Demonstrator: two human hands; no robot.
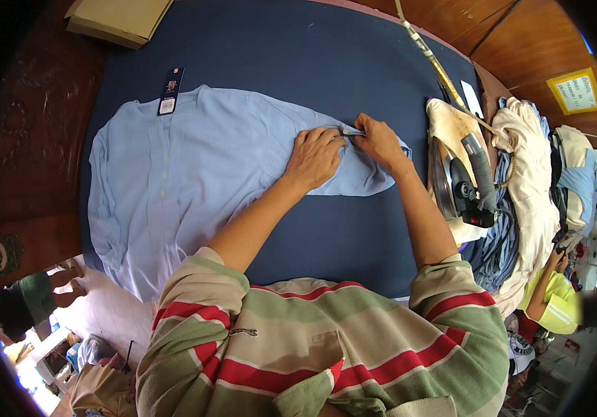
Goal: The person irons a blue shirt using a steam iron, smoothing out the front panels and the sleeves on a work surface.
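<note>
A light blue long-sleeved shirt [201, 149] with a buttoned front lies spread on a dark blue padded table, its neckline at the far side. A dark hang tag [170, 90] rests at the collar. My left hand [316, 158] is on the sleeve at the right, fingers bent and gathered at a narrow strip of cloth with a button [345, 131]. From the other side, my right hand [380, 144] pinches that strip between thumb and fingers. The fingertips of both hands nearly meet there, partly hiding the cloth.
To the right, an iron [467, 182] with a wrapped handle stands on a scorched cloth pad [449, 121], its cord rising overhead. Piled garments [528, 187] lie beyond it. A cardboard box [119, 19] sits at the far left. Another person in yellow [555, 302] is at the lower right.
</note>
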